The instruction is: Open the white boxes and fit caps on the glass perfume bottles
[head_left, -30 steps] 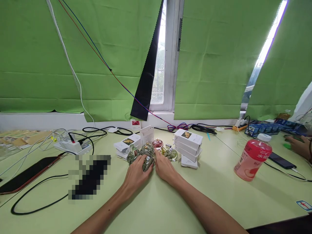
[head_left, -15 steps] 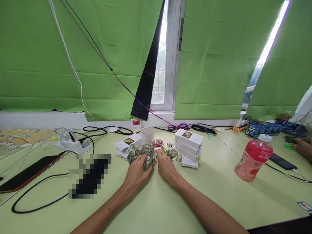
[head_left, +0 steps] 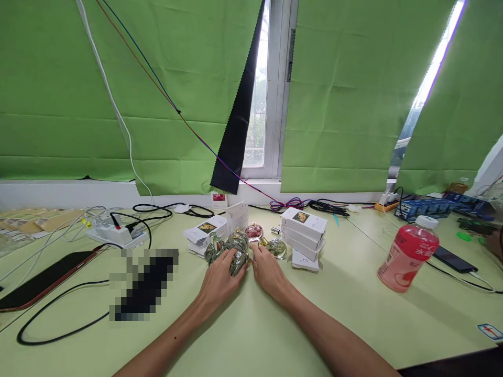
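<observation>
My left hand (head_left: 222, 275) is curled over a round grey-green glass bottle (head_left: 238, 264) with a shiny neck, its fingers wrapped about the near side. More round glass bottles (head_left: 237, 241) of the same tint crowd just beyond it. Close beside them lies my right hand (head_left: 269, 269), its fingers bent and pressed together; what they hold, if anything, is hidden. A pale yellow-green round bottle (head_left: 280, 248) rests right of those fingers. Behind them sits a round bottle with pink-red contents (head_left: 254, 231). A small silver cylinder (head_left: 275, 230) lies near the box stack.
White printed boxes stand stacked at right (head_left: 304, 228) and left (head_left: 204, 230), with an upright white box (head_left: 237, 217) between. Farther right is a pink drink bottle (head_left: 408, 256). Cables, a power strip (head_left: 118, 235) and a phone (head_left: 47, 277) occupy the left side.
My two hands stay almost in place; my right fingertips shift very slightly. At the far right, another person's hand draws back toward the edge of view.
</observation>
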The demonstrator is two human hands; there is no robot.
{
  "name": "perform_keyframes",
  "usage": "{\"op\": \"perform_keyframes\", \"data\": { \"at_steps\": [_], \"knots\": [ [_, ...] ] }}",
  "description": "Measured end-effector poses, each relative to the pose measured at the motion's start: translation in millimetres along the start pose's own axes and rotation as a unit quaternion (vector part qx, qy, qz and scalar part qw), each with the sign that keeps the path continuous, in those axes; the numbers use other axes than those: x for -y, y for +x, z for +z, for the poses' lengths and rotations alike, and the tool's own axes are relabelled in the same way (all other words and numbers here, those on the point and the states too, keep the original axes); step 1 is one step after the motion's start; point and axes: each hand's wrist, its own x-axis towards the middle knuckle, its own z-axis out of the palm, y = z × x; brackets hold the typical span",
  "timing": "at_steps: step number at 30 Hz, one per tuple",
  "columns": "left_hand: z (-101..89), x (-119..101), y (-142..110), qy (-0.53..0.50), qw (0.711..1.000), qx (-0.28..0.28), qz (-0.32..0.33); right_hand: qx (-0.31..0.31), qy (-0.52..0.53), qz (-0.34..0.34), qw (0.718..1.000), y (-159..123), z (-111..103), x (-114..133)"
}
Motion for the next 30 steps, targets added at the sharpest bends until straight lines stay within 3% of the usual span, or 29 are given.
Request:
{"op": "perform_keyframes", "data": {
  "at_steps": [22, 30],
  "knots": [
    [0.6, 1.0, -0.2, -0.035, 0.999, 0.010, 0.028, 0.015, 0.006, 0.019, 1.000, -3.0, -0.8, 0.3],
    [-0.6, -2.9, -0.9, -0.077, 0.996, 0.004, 0.041, -0.099, 0.084, -0.018, 0.991, -5.0, -7.9, -0.2]
  ]
}}
